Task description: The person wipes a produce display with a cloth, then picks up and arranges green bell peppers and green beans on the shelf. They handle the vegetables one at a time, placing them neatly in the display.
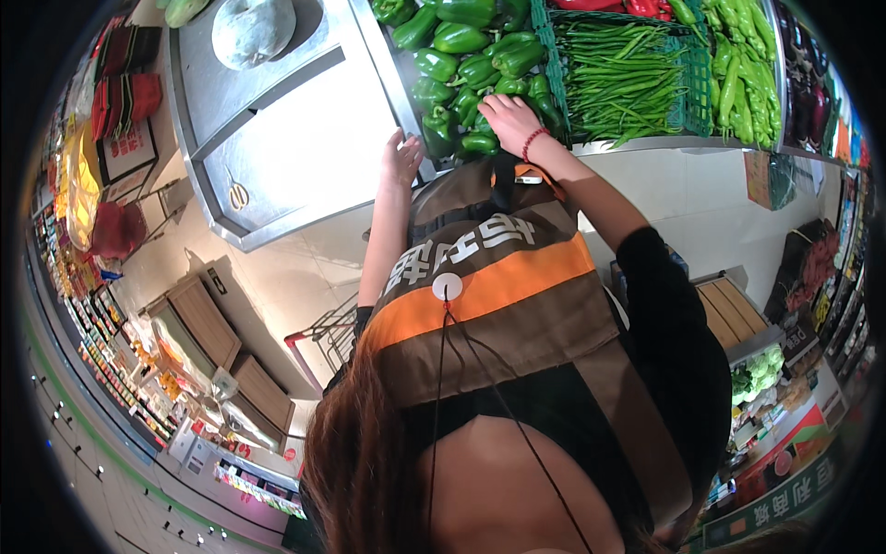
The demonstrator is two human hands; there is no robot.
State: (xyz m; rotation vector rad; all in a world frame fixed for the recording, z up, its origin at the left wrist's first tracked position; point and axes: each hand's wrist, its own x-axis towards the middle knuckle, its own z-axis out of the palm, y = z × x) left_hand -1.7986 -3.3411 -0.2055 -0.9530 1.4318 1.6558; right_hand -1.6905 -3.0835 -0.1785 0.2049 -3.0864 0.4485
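Green bell peppers (477,71) fill the bin before me, their skins glossy. Palm down on the near part of this pile is my right hand (511,124), with a red bead bracelet at the wrist. Its fingertips rest at the peppers, and the hand itself hides whether it grips one. My left hand (403,158) is raised by the metal rim (387,76) between the peppers and a steel counter tray (277,215). Its fingers are apart and hold nothing.
Scissors (238,196) lie in the tray; a pale round gourd (252,31) sits behind. Right of the bell peppers are thin green chillies (616,83) in a green plastic crate (692,90), light green peppers (744,76) and eggplants (817,104). A shopping cart (329,339) stands at my left.
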